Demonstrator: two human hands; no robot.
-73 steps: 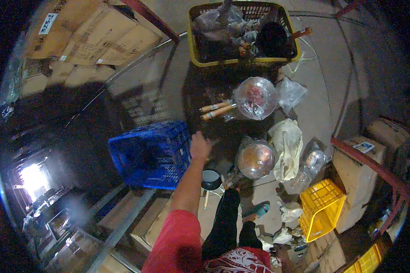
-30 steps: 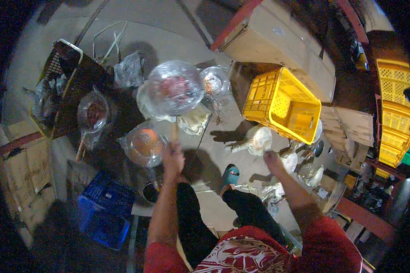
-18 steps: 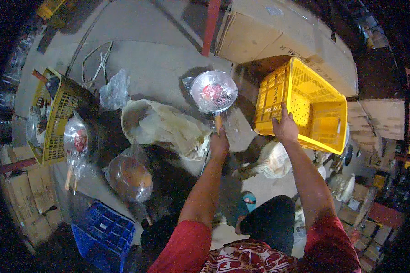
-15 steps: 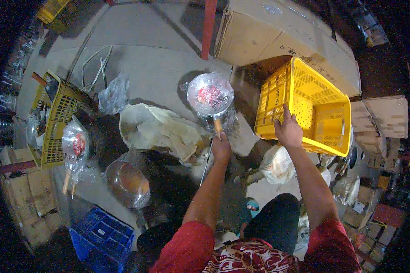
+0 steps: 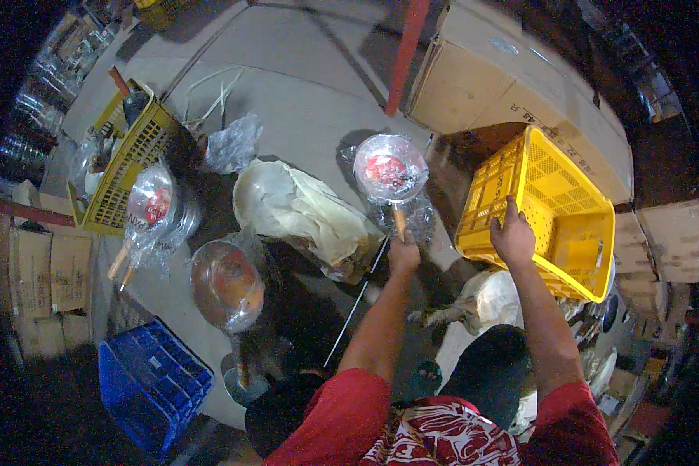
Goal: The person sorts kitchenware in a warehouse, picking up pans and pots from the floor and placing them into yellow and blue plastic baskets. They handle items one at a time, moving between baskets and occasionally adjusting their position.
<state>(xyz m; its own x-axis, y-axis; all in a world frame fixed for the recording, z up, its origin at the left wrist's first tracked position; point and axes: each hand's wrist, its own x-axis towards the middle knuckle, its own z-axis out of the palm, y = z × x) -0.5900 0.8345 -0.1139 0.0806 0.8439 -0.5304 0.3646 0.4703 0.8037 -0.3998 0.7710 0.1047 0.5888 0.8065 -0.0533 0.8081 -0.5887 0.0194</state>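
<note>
Frying pan (image 5: pixel 391 168) is best kept steady, its handle (image 5: pixel 398 220) gripped by left hand (image 5: pixel 404 255); right hand (image 5: pixel 514 241) is spread by yellow crate's (image 5: pixel 480 206) left edge.

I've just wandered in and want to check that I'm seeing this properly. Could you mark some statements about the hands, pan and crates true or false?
1. The left hand grips the wooden handle of a plastic-wrapped pan. True.
2. The right hand holds a second pan by its handle. False: it holds no pan; its fingers are spread over the side of the bright yellow crate.
3. A large cardboard box stands beyond the bright yellow crate. True.
4. The long cream-coloured bundle is inside a crate. False: it lies on the floor.
5. A blue crate is at the picture's lower left. True.
</note>
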